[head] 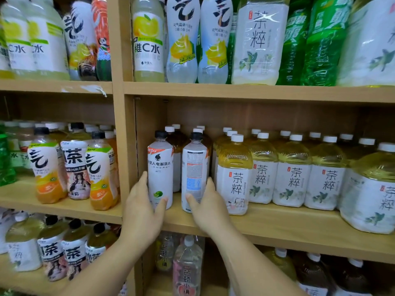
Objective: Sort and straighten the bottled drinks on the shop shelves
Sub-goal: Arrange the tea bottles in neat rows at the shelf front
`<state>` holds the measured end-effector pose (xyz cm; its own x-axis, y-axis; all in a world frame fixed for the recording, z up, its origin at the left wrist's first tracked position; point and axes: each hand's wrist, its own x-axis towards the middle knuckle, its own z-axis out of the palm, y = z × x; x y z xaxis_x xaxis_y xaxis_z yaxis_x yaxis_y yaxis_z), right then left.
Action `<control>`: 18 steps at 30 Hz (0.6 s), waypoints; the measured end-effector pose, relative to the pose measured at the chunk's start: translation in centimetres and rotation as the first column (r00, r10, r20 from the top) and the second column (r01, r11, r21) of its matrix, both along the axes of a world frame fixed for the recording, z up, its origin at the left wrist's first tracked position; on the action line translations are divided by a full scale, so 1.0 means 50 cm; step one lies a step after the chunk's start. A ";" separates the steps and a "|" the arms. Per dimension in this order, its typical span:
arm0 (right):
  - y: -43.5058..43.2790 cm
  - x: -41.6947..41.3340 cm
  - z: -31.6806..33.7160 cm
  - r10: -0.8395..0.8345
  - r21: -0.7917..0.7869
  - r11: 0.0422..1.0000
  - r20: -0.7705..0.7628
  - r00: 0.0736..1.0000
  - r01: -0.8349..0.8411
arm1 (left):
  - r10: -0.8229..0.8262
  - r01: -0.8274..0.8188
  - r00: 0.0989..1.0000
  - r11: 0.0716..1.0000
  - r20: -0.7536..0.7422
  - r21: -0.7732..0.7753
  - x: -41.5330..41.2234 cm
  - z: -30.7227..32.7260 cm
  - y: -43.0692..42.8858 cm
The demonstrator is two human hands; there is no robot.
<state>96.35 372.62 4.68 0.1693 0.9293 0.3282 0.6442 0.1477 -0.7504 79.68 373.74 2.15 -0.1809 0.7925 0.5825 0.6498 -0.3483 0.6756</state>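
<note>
Work at the left end of shelf [277, 225]: left grip [141, 211] grasps left bottle [160, 167], right grip [206, 209] grasps right bottle [194, 167] — better twist it gently, front label outward.

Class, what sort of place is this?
Probably a shop's drinks aisle: wooden shelves packed with rows of identical tea bottles; left hand grips a lime bottle, right hand a white bottle.
</note>
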 end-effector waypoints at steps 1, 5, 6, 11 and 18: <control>-0.020 0.006 0.011 -0.032 0.071 0.997 0.019 0.999 0.030 | 0.011 -0.009 1.000 0.996 -0.021 0.086 0.007 0.013 -0.017; -0.092 0.059 0.107 -0.039 0.486 0.872 -0.043 0.998 0.055 | -0.098 0.116 0.993 0.916 -0.066 0.385 0.066 0.115 -0.077; -0.110 0.077 0.146 -0.042 0.584 0.808 -0.064 0.997 0.071 | -0.142 0.160 0.987 0.886 -0.074 0.434 0.085 0.154 -0.087; -0.158 0.172 0.367 -0.161 0.888 0.445 -0.050 0.986 0.118 | -0.276 0.300 0.951 0.717 -0.139 0.629 0.175 0.372 -0.103; -0.090 0.248 0.548 -0.180 0.496 0.853 -0.015 0.984 0.164 | -0.285 0.346 0.936 0.849 -0.204 0.399 0.266 0.569 -0.041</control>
